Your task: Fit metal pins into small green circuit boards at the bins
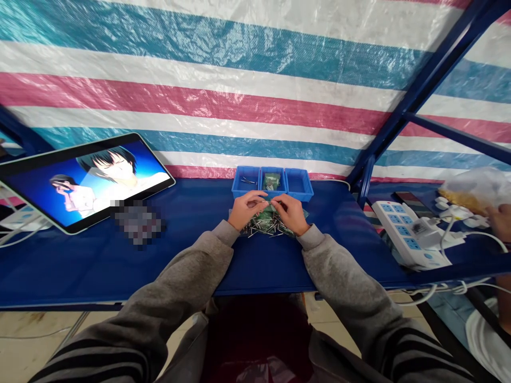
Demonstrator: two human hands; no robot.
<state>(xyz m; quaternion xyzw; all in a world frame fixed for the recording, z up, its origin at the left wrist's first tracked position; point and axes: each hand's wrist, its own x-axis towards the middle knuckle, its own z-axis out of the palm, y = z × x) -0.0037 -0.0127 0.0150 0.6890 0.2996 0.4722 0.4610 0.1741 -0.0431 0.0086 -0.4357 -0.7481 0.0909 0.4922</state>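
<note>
From my end I see the blue three-part tray [299, 184] just beyond both hands, blocking the way forward. Its left compartment holds a slim metal tool [248, 181], its middle one a green packet [272, 181]. Farther past the hands hangs striped sheeting [207, 106]. Well off to the left hand's side a lit screen [115, 183] leans, with a blurred-out patch near it; well off to the right hand's side lie a power strip [403, 234] and, farther out, a co-worker's hand [501, 221] beside a clear bag [471, 189].

The pile of thin metal rods [261, 227] lies under and between the hands, mixed with green packaging — its rods point every way, sharing no single long axis. My left hand [248, 208] and right hand [290, 213] curl inward above it, fingertips nearly meeting — whether they pinch anything, I cannot tell.
</note>
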